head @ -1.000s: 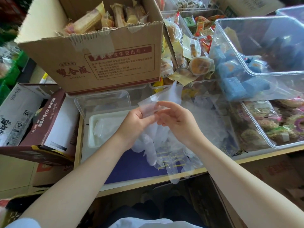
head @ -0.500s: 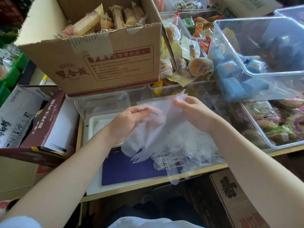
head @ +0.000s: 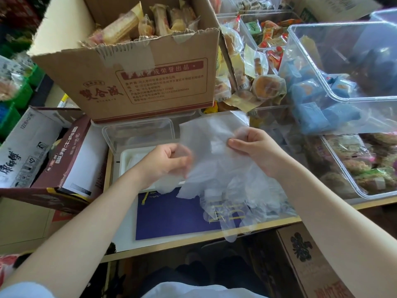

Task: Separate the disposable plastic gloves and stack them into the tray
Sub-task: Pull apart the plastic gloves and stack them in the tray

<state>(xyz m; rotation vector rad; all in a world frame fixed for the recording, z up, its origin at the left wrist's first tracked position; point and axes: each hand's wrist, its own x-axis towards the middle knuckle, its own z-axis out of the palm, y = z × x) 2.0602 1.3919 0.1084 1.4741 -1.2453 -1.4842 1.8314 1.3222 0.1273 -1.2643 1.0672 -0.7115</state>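
Standing at the back of the table (head: 193, 247), the brown cardboard box (head: 137, 76) serves as the landmark: its open top is packed with wrapped cakes (head: 150, 24). Just in front of the box lies an upturned clear lid (head: 137, 132), and in front of that the white tray (head: 126, 160), which holds a thin layer of clear film, apparently gloves already laid down. To the right of the box sit heaped clear-wrapped pastries (head: 266, 87), then a large clear bin (head: 343, 87) with blue packets inside, and below it another clear bin (head: 352, 166) of brownish wrapped snacks. To the left of the box an open printed carton (head: 49, 151) leans on its side; what it holds cannot be told.

In front of the box, both hands hold up one plastic glove (head: 206, 143), spread as a cloudy sheet. The left hand (head: 165, 164) hovers over the tray's right end with fingers curled, pinching the sheet's left edge, though the film blurs the fingertips. The right hand (head: 255, 149) pinches the sheet's right edge between thumb and curled fingers. Below the hands, the remaining pile of gloves (head: 234, 203) lies on a dark blue mat (head: 171, 216), with some glove fingers hanging over the table's near edge.
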